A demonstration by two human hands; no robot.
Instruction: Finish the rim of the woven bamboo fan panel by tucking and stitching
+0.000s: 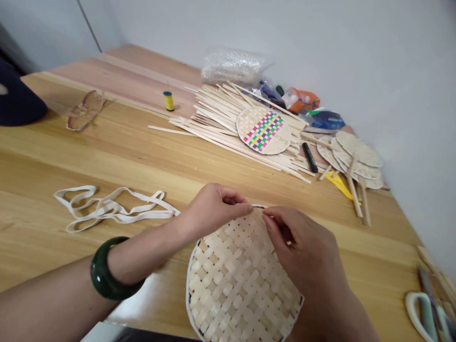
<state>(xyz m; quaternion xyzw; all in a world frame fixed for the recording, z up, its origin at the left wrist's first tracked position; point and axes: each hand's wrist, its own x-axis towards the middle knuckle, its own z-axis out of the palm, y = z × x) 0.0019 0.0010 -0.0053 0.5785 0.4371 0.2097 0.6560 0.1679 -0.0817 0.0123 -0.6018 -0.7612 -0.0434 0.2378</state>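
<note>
Over the near edge of the table (149, 156), the left hand (210, 211) pinches the round woven fan (245, 280) and the right hand (309, 247) pinches something unclear beside it, likely fixing white edging (188, 285), which next needs steady fingers.

The front disc (242, 280) is at the tabletop's (142, 166) near edge, a ribbon (142, 217) to its left. Toward the left edge lie glasses (85, 111); right of them — a spool (168, 101), then strips (217, 126) with a rear disc (264, 130) on top. Fans (359, 152) and scissors (426, 311) lie along the right edge — scissors nearer.
</note>
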